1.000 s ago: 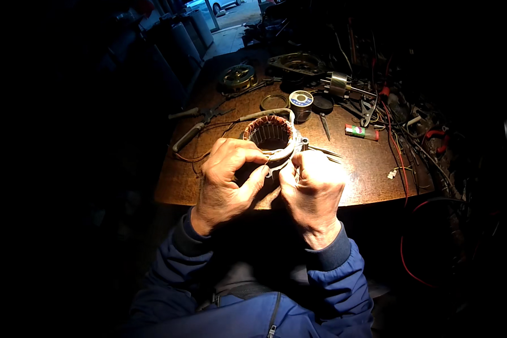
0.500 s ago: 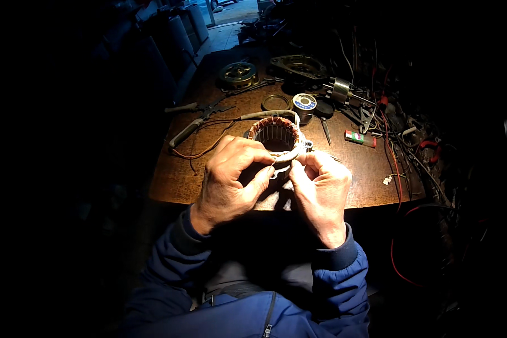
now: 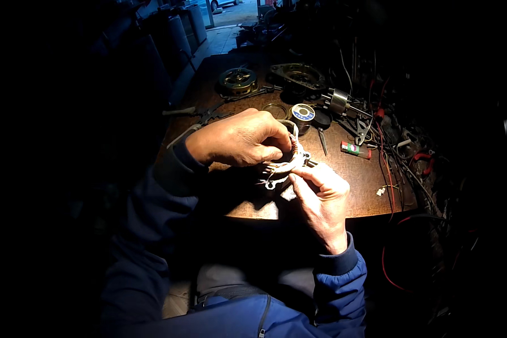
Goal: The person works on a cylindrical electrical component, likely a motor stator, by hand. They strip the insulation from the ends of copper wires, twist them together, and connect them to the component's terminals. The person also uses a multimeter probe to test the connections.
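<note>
Left hand in the head view: we see the bare left hand (image 3: pixel 245 138) arched over the left side of the ring, its fingertips hidden at the opening; we cannot tell if it grasps or only rests, but perhaps it steadies the work.
Right hand: the bare right hand (image 3: pixel 324 191) pinches with thumb and forefinger at the near right edge; whether a thin strand is also between them, we cannot tell.
Ring: the round copper-wound ring with pale wrapped rim (image 3: pixel 288 167) is between both hands, above the brown wooden table (image 3: pixel 253 209), probably kept there for the strong light.
Surface: the copper looks ribbed, the pale wrapping soft and uneven; the wood is smooth and shiny.
Spool: beyond the grip we find a dark wire spool with white and blue round top (image 3: pixel 303 112), perhaps left within reach.
Pointed tool: to the right of the spool's foot lies a slim dark metal pointed tool (image 3: pixel 323 141).
</note>
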`<control>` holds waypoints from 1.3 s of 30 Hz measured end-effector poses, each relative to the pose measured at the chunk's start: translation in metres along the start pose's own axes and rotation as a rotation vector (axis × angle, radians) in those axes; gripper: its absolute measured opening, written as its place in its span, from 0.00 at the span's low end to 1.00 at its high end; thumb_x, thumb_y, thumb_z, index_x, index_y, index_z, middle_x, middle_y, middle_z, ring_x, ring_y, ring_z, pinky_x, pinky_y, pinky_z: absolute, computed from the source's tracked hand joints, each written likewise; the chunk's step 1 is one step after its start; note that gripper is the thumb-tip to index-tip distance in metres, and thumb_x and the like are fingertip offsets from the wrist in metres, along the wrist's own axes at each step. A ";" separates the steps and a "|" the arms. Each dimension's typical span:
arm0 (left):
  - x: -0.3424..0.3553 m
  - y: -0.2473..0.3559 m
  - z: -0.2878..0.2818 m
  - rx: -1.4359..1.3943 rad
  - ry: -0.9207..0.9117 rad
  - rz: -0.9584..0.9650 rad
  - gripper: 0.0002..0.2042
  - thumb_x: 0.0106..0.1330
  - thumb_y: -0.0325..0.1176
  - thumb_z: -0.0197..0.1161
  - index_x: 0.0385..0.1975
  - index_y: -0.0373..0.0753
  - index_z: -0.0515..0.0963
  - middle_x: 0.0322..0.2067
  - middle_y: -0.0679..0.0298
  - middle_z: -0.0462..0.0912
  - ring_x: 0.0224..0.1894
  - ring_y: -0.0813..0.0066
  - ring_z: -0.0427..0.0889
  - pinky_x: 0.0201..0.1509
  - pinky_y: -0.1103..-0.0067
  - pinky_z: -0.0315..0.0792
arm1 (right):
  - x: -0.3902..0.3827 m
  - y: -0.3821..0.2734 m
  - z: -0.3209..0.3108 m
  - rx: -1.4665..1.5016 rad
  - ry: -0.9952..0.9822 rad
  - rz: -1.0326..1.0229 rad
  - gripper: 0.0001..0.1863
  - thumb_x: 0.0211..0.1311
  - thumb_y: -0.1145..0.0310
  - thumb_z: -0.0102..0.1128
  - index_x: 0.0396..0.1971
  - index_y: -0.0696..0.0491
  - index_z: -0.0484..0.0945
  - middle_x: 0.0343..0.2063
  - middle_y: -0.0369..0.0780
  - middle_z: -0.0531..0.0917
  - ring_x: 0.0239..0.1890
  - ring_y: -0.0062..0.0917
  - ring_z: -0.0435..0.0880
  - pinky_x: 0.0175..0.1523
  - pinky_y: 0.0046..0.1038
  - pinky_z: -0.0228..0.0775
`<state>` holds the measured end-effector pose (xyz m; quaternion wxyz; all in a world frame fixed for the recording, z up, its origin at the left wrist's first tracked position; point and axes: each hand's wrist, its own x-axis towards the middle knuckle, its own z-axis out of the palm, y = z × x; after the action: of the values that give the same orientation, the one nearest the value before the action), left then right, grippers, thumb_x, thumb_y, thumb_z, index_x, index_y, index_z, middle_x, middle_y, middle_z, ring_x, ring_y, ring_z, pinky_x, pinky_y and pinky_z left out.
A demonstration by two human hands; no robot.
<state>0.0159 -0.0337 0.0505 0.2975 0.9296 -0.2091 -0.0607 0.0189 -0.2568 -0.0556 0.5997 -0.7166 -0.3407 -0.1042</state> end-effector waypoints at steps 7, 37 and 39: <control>0.016 -0.006 -0.005 -0.079 -0.178 0.058 0.11 0.67 0.28 0.69 0.46 0.31 0.86 0.39 0.55 0.91 0.41 0.65 0.90 0.47 0.72 0.81 | -0.004 0.005 0.002 -0.015 0.057 -0.005 0.09 0.62 0.82 0.72 0.42 0.59 0.89 0.35 0.40 0.88 0.36 0.19 0.85 0.42 0.21 0.76; 0.017 -0.059 -0.011 -0.027 0.058 0.435 0.08 0.57 0.28 0.72 0.35 0.37 0.82 0.40 0.62 0.82 0.45 0.60 0.79 0.45 0.69 0.77 | 0.023 -0.029 -0.004 -0.055 -0.014 0.455 0.06 0.53 0.84 0.75 0.32 0.64 0.87 0.26 0.42 0.86 0.28 0.19 0.82 0.34 0.20 0.71; 0.020 -0.062 -0.003 -0.073 0.077 0.468 0.09 0.55 0.28 0.71 0.34 0.37 0.82 0.39 0.62 0.81 0.43 0.60 0.78 0.43 0.70 0.77 | 0.025 -0.031 -0.007 -0.069 -0.028 0.491 0.06 0.53 0.84 0.75 0.31 0.64 0.87 0.26 0.42 0.86 0.28 0.19 0.82 0.35 0.20 0.71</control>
<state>0.0568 0.0054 0.0170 0.3444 0.8462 -0.4048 0.0379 0.0202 -0.2525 -0.0150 0.5774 -0.7992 -0.1610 0.0432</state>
